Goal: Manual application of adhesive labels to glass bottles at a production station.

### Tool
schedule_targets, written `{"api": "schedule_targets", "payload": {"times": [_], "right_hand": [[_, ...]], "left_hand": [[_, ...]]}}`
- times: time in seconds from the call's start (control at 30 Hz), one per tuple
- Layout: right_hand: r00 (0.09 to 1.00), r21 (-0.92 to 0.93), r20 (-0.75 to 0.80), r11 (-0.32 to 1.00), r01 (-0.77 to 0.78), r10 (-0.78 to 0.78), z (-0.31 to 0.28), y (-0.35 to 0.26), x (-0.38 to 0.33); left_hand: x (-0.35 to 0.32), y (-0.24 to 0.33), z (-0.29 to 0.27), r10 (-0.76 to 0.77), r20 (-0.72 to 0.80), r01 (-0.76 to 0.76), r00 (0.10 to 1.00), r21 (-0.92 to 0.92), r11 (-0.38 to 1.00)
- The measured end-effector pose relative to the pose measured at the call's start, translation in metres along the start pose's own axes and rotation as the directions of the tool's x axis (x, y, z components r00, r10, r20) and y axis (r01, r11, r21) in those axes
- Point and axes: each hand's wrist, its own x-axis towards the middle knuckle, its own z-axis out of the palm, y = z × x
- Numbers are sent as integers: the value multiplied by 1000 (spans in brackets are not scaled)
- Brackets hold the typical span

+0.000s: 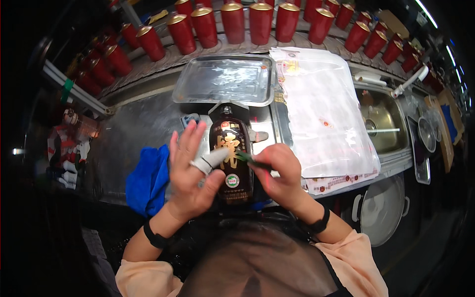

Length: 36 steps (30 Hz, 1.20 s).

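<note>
A dark brown bottle (230, 183) with large gold characters and a round green-and-white sticker lies on its back in front of me, its neck pointing away. My left hand (190, 168) is open over the bottle's left side, fingers spread. A white cover wraps its index finger, whose tip rests at the gold characters. From the right, my right hand (279, 171) pinches what look like green-tipped tweezers (245, 157), their points at the gold characters close to that fingertip. A grey-padded support (259, 135) shows beside the bottle's right shoulder.
Beyond the bottle is a metal tray (222, 79). Large white sheets (321, 114) are stacked to the right, before a sink (383, 116). A blue cloth (147, 180) lies at left. Several red bottles (232, 22) line a conveyor across the back.
</note>
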Motion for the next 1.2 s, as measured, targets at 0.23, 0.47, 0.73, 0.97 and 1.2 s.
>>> {"api": "schedule_targets", "payload": {"times": [0.23, 0.47, 0.73, 0.97, 1.2], "right_hand": [[699, 588, 65, 538, -603, 712, -38, 9, -40], [708, 98, 318, 721, -686, 630, -34, -17, -46], [928, -224, 296, 961, -163, 227, 37, -17, -48], [798, 121, 590, 963, -242, 126, 0, -65, -41], [560, 272, 807, 960, -72, -187, 64, -89, -4]], "left_hand": [[53, -74, 16, -499, -4, 417, 866, -545, 728], [67, -91, 44, -479, 248, 539, 842, -374, 755], [70, -102, 88, -586, 168, 587, 793, -470, 660], [-24, -78, -20, -607, 218, 555, 764, -701, 447], [-190, 56, -176, -593, -425, 362, 684, -508, 782]]}}
